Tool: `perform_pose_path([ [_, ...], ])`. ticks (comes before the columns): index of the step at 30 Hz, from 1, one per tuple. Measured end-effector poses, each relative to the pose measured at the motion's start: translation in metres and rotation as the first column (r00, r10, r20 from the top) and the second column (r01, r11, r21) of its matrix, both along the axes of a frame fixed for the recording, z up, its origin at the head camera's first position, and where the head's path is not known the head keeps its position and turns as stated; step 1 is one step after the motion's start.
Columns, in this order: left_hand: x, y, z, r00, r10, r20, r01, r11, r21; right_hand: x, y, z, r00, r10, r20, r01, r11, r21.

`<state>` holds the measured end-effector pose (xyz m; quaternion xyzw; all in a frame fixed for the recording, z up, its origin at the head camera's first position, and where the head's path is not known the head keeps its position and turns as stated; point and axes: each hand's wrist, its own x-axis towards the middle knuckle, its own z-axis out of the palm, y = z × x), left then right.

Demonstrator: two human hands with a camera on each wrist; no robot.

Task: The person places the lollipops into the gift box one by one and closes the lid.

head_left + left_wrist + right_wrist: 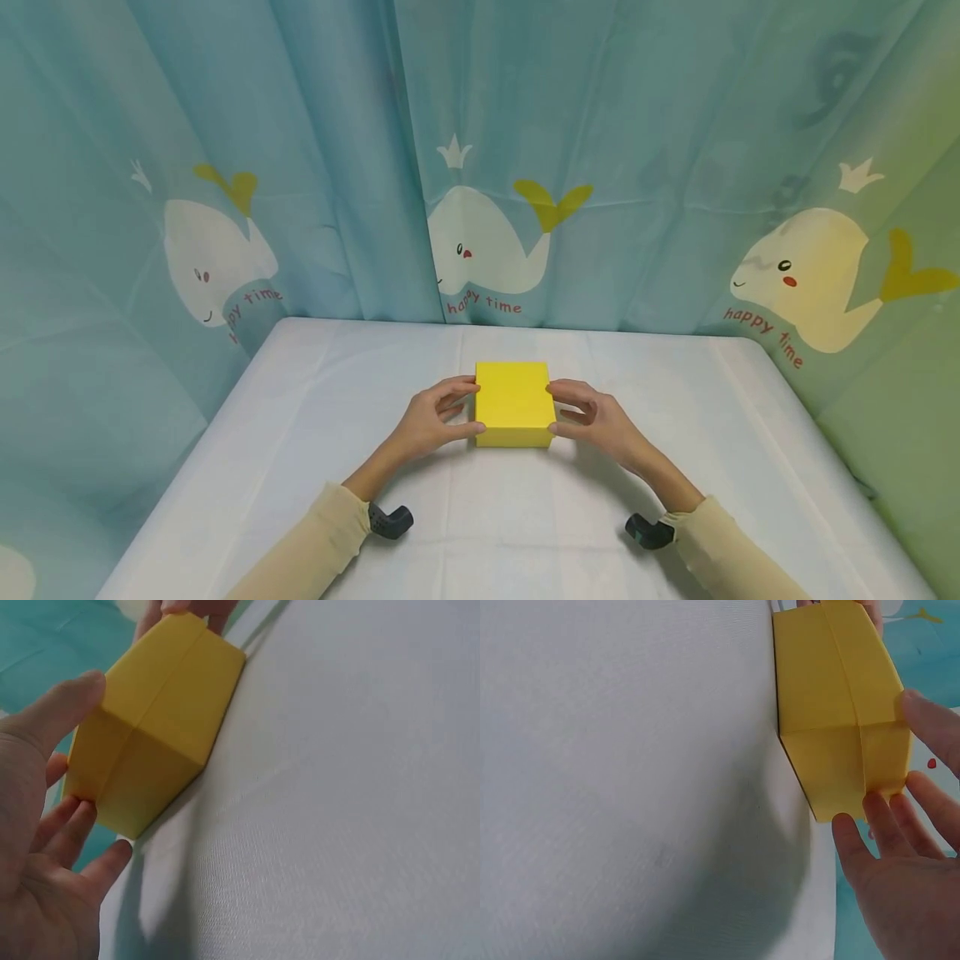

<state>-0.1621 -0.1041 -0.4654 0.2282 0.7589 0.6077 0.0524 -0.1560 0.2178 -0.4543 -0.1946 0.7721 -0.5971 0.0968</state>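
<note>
A square yellow box (513, 396) with a lid sits on the white tabletop, near the middle. A seam runs round its side, seen in both wrist views. My left hand (427, 423) holds the box's left side, thumb at the near corner and fingertips farther back. On the opposite side my right hand (609, 425) holds it likewise, thumb near and fingers behind. In the left wrist view the left thumb (75, 701) touches the lid part of the box (161, 712). The right wrist view shows right-hand fingertips (881, 814) against the box's side (825, 765).
The white-covered table (420, 525) spreads around the box. Behind it and at both sides hangs a blue-green curtain (337, 167) printed with whales. A dark device (390, 522) is on the left wrist, and another dark device (647, 532) is on the right.
</note>
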Motion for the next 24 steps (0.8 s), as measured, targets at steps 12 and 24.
perform_pose_path([
  [12,-0.0058,-0.0016,-0.0088,0.999,0.016,-0.044,-0.017,1.000,-0.025,0.0029,-0.0008,0.0018,1.000,-0.012,0.026,0.012,1.000,-0.001],
  [24,-0.0051,-0.0001,-0.0103,0.998,0.011,-0.056,-0.013,1.000,-0.025,0.0036,0.0002,-0.0007,0.998,-0.023,0.057,0.023,1.000,-0.008],
])
